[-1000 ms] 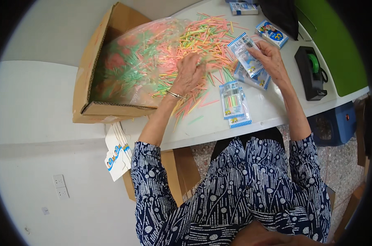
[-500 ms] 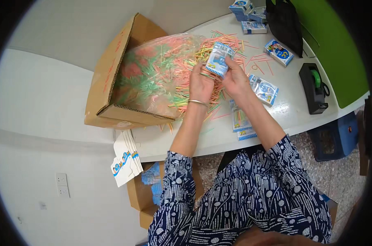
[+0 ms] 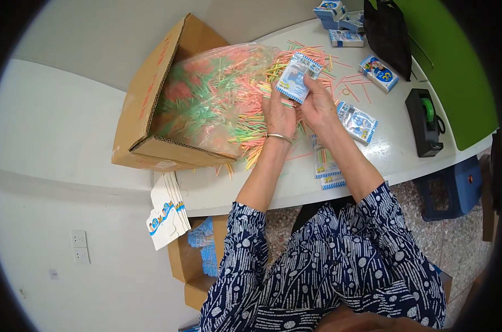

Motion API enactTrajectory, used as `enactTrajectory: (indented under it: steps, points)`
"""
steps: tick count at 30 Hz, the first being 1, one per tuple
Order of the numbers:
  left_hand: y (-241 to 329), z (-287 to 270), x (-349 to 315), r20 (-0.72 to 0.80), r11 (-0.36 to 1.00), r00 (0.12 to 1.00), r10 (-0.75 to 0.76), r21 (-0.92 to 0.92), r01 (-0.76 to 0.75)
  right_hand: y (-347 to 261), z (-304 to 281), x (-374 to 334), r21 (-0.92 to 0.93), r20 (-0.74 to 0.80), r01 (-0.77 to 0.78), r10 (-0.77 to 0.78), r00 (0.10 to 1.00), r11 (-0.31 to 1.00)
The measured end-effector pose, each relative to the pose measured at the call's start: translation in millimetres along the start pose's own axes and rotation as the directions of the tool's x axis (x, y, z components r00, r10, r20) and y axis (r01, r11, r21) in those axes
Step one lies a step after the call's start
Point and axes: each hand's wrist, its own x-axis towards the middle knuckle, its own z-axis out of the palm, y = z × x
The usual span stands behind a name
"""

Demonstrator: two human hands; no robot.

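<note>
A small clear plastic packet with blue-and-white printing is held up over the heap of coloured sticks. My right hand grips its right side, thumb across the front. My left hand, with a bangle at the wrist, is closed at the packet's lower left; its fingertips are partly hidden behind it. A few pale sticks show between the left hand and the packet's bottom edge. Beside my right wrist lies another printed packet, and further packets filled with sticks lie below my right forearm.
An open cardboard box lies on its side, a clear bag of sticks spilling from it. At right are a tape dispenser, a black bag and small printed boxes. Folded white cards hang at the table's front-left edge.
The packet has come slightly nearer upright and shows more of its front. My left hand has shifted a little right and down beneath it; the right hand keeps its grip.
</note>
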Motion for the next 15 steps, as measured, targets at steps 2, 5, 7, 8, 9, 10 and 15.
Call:
enactTrajectory:
  steps: [2, 5, 7, 8, 9, 10, 15]
  points:
    - [6.3, -0.8, 1.3, 0.005, 1.0, 1.0, 0.002, 0.013, -0.002, -13.6, -0.5, -1.3, -0.27, -0.004, 0.104, -0.109, 0.994, 0.957]
    - [19.4, -10.4, 6.5, 0.06, 0.989, 0.997, -0.047, 0.143, 0.038, -34.7, 5.2, -10.3, -0.469, 0.063, 0.083, -0.061, 0.996, 0.879]
    - [23.9, -13.0, 10.6, 0.074, 0.945, 0.997, -0.016, 0.327, -0.009, -48.7, 1.5, -9.7, -0.616, 0.107, 0.101, -0.044, 0.993, 0.781]
    - [24.0, -14.1, 12.1, 0.074, 0.945, 0.997, -0.018, 0.328, -0.007, -53.7, 0.3, -10.3, -0.742, 0.147, 0.122, -0.018, 0.989, 0.659]
    - [23.8, -14.9, 13.7, 0.103, 0.908, 0.994, 0.032, 0.413, -0.072, -57.6, -1.1, -11.1, -0.742, 0.145, 0.122, -0.019, 0.989, 0.659]
    - [23.9, -16.0, 15.1, 0.137, 0.86, 0.987, 0.079, 0.492, -0.137, -61.0, -2.5, -11.9, -0.82, 0.165, 0.128, 0.016, 0.986, 0.558]
    - [28.7, -30.2, 28.4, 0.194, 0.81, 0.977, 0.085, 0.558, -0.181, -73.7, 10.2, -27.3, -0.948, 0.184, 0.149, 0.101, 0.978, 0.282]
